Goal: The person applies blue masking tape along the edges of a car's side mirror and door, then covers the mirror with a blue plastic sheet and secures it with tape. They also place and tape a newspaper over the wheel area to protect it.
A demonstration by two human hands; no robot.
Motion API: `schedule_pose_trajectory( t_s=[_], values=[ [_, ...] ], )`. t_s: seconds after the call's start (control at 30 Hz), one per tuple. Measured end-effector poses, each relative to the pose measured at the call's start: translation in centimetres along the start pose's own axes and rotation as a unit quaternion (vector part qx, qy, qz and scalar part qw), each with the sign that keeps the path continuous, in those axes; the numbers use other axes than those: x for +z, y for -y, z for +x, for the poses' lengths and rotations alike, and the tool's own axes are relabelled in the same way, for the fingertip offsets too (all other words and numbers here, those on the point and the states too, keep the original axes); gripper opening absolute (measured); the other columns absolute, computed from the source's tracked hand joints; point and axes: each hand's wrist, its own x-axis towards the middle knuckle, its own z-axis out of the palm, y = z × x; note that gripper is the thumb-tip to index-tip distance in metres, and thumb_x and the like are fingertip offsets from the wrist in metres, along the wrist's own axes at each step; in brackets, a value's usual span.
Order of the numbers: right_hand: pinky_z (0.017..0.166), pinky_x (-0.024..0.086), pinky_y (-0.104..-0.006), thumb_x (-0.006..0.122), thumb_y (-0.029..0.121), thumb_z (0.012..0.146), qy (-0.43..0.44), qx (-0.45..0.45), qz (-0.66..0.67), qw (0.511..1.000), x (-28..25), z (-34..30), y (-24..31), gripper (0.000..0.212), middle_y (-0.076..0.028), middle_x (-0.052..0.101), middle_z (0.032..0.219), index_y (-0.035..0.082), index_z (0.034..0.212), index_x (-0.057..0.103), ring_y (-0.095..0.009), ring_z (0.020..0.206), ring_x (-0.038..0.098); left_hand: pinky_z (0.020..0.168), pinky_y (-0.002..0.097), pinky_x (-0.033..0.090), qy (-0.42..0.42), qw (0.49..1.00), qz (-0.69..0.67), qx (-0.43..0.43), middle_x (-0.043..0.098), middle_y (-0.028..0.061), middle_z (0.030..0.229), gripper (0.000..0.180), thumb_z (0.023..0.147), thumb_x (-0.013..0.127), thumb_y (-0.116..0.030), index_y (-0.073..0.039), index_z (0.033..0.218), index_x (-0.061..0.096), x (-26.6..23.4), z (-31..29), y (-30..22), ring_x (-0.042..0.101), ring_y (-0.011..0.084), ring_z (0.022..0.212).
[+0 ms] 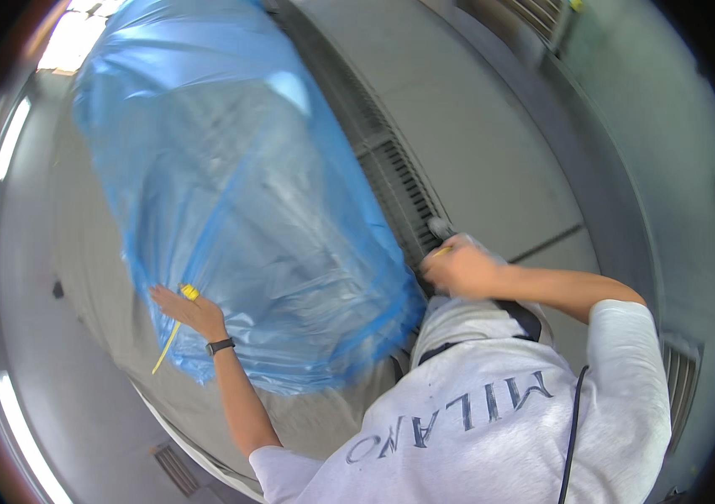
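My left hand (189,311) lies with its fingers stretched out on the left edge of a blue plastic sheet (240,244), a dark watch on its wrist. Beside its thumb is a small crumpled yellow piece (189,291). A thin yellow strip (166,348), which looks like tape, runs down from under the palm over the sheet's edge. My right hand (462,267) is closed and smeared by motion, out to the right of the sheet. By its fingers shows a blurred object with a rounded grey end (439,227); its kind cannot be made out.
Under the blue sheet, a grey cover (105,311) drapes over the same large, bulky form. A dark floor grating (399,172) runs along its right side. Grey floor panels (475,118) lie beyond, up to a pale wall (660,126). Long lights (17,428) line the left wall.
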Motion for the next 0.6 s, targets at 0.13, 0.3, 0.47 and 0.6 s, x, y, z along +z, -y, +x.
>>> schedule_pose_trajectory(
  t_s=[0.13,0.3,0.47,0.6],
  values=[
    [0.072,0.055,-0.0496,0.064,0.017,0.098,-0.207,0.351,0.065,0.911,-3.8,-14.7,-6.1,0.015,-0.02,0.072,0.08,0.004,0.105,0.062,-0.043,0.076,0.07,0.125,0.0556,0.023,0.236,0.927,-0.193,0.221,0.041,0.0253,0.16,0.075,0.085,0.068,-0.011,-0.002,0.155,0.043,-1.0,-2.5,-19.3,0.033,0.0448,0.15],
    [0.072,0.055,-0.0501,0.061,0.02,0.1,-0.223,0.433,0.155,0.859,-3.9,-17.3,-7.2,0.016,-0.022,0.073,0.088,0.005,0.106,0.063,-0.043,0.08,0.071,0.124,0.0496,0.028,0.482,0.732,-0.156,0.456,0.05,0.0191,0.155,0.063,0.093,0.066,-0.033,0.0,0.146,0.053,0.7,-11.7,-31.9,0.042,0.0365,0.146],
    [0.072,0.054,-0.0528,0.063,0.02,0.097,-0.103,0.288,0.201,0.931,-2.2,-16.3,-9.5,0.014,-0.021,0.07,0.078,0.007,0.103,0.061,-0.043,0.076,0.069,0.129,0.0471,0.014,0.653,0.59,0.082,0.468,0.041,0.0177,0.163,0.069,0.099,0.049,-0.04,0.002,0.154,0.045,-1.0,-21.3,-28.8,0.031,0.0327,0.154],
    [0.071,0.053,-0.055,0.061,0.02,0.097,-0.122,0.279,0.231,0.924,-4.0,-18.9,-14.3,0.014,-0.02,0.069,0.074,0.006,0.1,0.06,-0.044,0.075,0.068,0.129,0.0472,0.012,0.755,0.519,0.062,0.395,0.035,0.0159,0.167,0.066,0.096,0.046,-0.033,0.0,0.154,0.045,-7.3,-26.4,-28.6,0.026,0.0347,0.156]
  ],
)
